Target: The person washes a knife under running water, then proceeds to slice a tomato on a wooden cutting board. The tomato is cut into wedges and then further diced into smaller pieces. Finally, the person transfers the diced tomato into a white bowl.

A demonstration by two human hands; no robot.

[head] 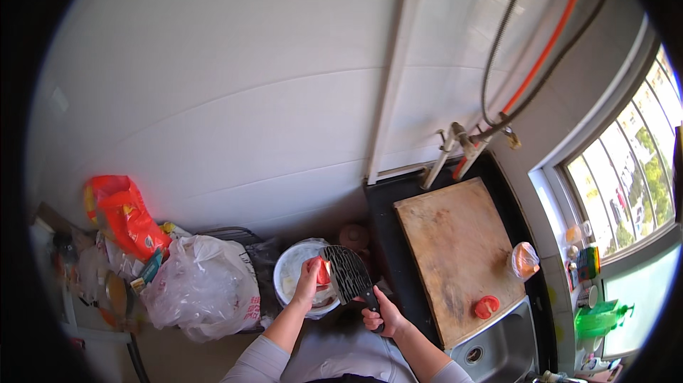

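Note:
My left hand [306, 284] holds a piece of tomato [323, 272] over a lined white bucket [283, 276]. My right hand [385, 312] grips the black handle of a cleaver [348, 274]. Its broad, dark patterned blade stands upright beside the tomato piece; whether it touches the piece cannot be told. Pale scraps lie in the bucket. To the right, another cut tomato piece [486, 307] lies cut face up near the corner of a worn wooden cutting board [453, 244].
A steel sink [501, 340] adjoins the board. A plastic-covered container [524, 261] stands at the board's right edge. Pipes with a valve [463, 135] rise behind. Left of the bucket are a stuffed plastic bag [205, 281] and a red bag [125, 217]. A green pump bottle [600, 318] is by the window.

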